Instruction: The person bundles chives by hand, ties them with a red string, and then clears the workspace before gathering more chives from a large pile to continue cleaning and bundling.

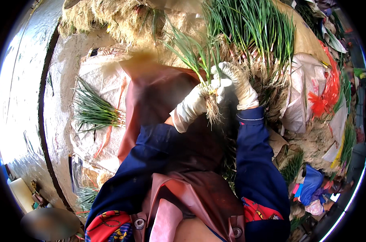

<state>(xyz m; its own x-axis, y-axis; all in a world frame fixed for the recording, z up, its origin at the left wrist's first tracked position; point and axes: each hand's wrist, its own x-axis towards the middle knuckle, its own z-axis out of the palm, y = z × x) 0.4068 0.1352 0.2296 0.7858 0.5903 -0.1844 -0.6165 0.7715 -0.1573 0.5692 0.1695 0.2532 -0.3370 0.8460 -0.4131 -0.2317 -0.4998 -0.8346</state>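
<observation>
My left hand (193,104), in a whitish glove, is closed around a small bunch of green onions (192,54). Their leaves point up and away from me, and the pale stringy roots (213,111) hang below the fist. My right hand (238,84), gloved too, is beside it on the right, its fingers pinched together at the stalks of the same bunch. A large heap of green onions (257,30) lies just beyond my right hand, roots toward me. Over my lap spreads a maroon apron (159,97).
On the left, a gathered bunch of green onions (95,108) rests on whitish sacking (118,141). Straw-coloured fibrous clumps (110,18) lie at the far side. Red plastic strips (324,94) hang by a pale sack (298,97) on the right. Another person (312,185) is at lower right.
</observation>
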